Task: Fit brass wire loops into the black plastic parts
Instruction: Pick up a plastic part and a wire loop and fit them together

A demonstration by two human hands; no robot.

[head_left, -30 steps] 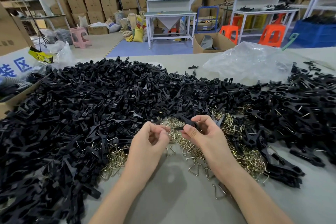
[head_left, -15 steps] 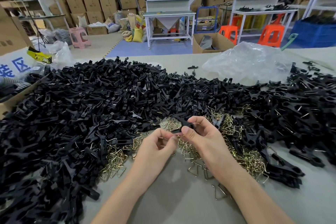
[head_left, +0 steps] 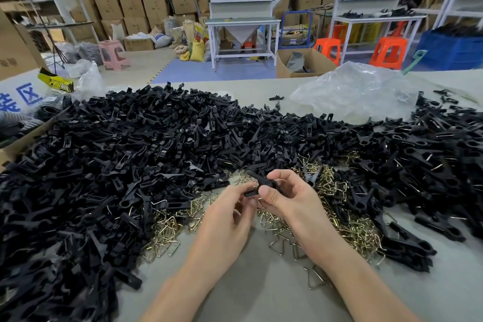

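Black plastic part [head_left: 261, 182] gripped by right hand [head_left: 292, 201], left hand [head_left: 227, 219] pinching its near end, both just above brass wire loops [head_left: 167, 227] on tabletop [head_left: 261, 295], loose black parts [head_left: 130, 151] heaped around.

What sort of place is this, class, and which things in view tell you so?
Probably a small factory assembly floor: a bulk heap of black plastic parts, stacked cardboard boxes behind, and metal workbenches.

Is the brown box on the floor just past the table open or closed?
Open. The cardboard box has its top flaps spread apart, and grey things show inside.
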